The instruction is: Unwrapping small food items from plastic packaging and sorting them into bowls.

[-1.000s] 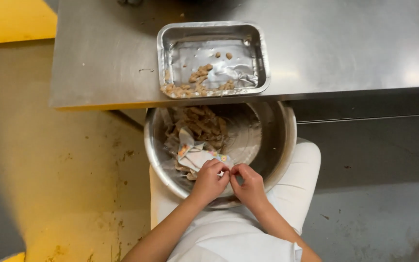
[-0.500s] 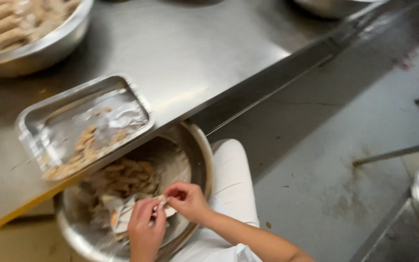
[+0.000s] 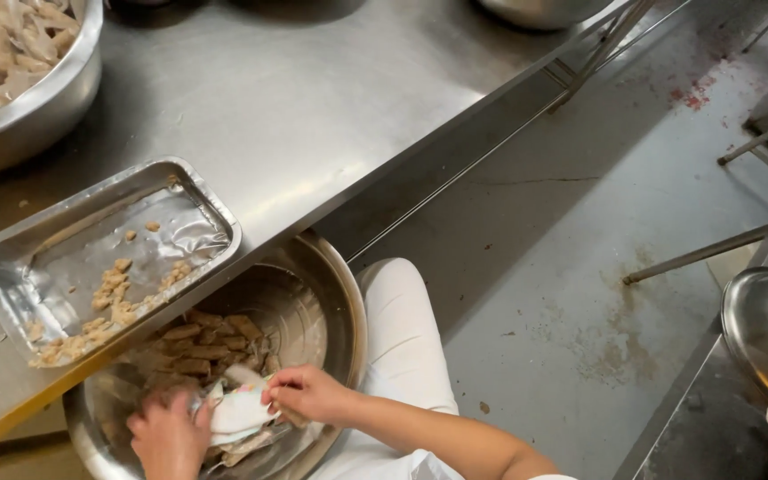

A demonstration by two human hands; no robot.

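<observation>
Now we're pinching the white wrapper [image 3: 240, 411] with left hand [image 3: 169, 437] and right hand [image 3: 310, 394], peeling best low over the steel bowl [image 3: 348, 302] so pieces drop inside.

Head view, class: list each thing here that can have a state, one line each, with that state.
Left hand: grip shut on white wrapper.
Right hand: grip shut on same wrapper.
Lap bowl: part filled with brown pieces.
Metal tray: nearly empty, crumbs along one side.
Big bowl, top left: filled.
</observation>
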